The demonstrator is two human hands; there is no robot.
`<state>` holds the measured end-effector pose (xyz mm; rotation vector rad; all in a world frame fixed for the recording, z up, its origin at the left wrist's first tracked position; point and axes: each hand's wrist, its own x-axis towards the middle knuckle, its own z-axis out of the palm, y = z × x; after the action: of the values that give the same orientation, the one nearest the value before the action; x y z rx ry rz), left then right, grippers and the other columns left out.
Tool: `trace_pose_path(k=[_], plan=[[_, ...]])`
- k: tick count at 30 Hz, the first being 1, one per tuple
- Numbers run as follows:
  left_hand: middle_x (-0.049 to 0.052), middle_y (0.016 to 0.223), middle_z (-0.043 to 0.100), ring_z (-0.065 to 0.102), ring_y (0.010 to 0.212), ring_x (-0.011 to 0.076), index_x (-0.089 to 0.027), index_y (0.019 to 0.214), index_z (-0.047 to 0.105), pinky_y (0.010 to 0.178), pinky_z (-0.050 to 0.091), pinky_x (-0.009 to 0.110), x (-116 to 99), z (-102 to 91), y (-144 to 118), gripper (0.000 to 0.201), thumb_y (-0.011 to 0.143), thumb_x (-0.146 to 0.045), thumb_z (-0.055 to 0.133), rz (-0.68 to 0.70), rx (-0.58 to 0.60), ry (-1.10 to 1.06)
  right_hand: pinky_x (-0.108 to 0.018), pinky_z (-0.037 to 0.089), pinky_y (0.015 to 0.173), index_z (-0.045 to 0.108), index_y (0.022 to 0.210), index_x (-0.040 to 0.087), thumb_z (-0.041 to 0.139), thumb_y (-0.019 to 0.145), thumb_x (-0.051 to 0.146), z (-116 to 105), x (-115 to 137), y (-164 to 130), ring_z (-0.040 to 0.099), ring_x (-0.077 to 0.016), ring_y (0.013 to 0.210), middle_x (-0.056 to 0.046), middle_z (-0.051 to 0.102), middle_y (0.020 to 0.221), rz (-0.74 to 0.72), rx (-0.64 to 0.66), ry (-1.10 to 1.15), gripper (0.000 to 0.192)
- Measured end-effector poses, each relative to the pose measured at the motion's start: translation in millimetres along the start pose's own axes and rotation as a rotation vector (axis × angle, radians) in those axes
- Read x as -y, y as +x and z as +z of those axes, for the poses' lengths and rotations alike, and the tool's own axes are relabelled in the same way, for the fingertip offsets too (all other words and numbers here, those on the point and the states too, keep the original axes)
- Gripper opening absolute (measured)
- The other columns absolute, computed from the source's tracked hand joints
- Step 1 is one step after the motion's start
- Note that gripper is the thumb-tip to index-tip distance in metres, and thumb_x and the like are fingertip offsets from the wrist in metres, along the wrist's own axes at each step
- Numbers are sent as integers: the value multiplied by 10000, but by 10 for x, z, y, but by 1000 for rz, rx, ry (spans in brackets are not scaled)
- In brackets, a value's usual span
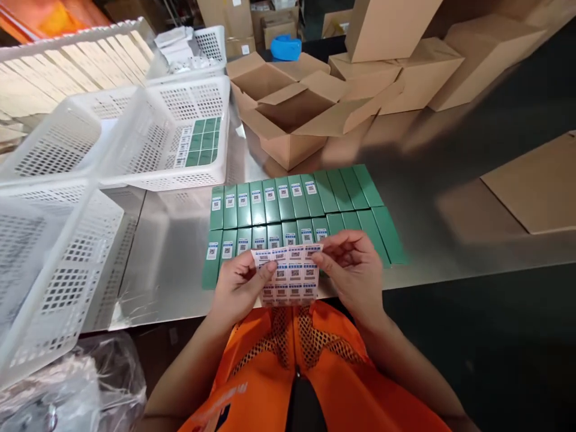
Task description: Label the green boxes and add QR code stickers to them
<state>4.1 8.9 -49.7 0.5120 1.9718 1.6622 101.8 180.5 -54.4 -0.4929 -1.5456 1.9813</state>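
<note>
My left hand and my right hand together hold a sheet of small printed stickers just above the near edge of a metal table. My right thumb and forefinger pinch the sheet's upper right corner. Behind the sheet lie two rows of several green boxes, laid side by side. Most boxes on the left carry a white sticker; those at the right end show plain green.
White perforated plastic baskets stand at the left, one holding green boxes. Open and folded cardboard cartons crowd the back. A flat cardboard sheet lies at the right. Clear plastic wrap sits low at the left.
</note>
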Motion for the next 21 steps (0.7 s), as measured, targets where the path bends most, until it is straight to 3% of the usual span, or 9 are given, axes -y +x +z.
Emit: trace_pose_path(k=[3,7,21], plan=[[30,760,741,686,673,184,-206,815,714,566,572,265,-3,-40,38,222,850,-424,738,1,26,10,-292,636,688,655,870,270,823,736,216,-12,31,37,697,-154,739,21,702,803,-51,-40,-73,222],[28,782,751,687,684,176,-218,893,740,569,564,251,-25,-56,56,202,887,-415,695,16,46,23,-298,651,669,722,849,266,826,740,205,12,44,44,720,-165,719,14,740,794,-27,-33,-95,162],[1,751,756,675,623,147,-233,938,756,546,527,223,2,-69,10,129,918,-307,652,194,24,263,-249,631,601,780,901,339,833,696,137,-9,48,-14,702,-134,645,55,744,732,77,-1,0,293]])
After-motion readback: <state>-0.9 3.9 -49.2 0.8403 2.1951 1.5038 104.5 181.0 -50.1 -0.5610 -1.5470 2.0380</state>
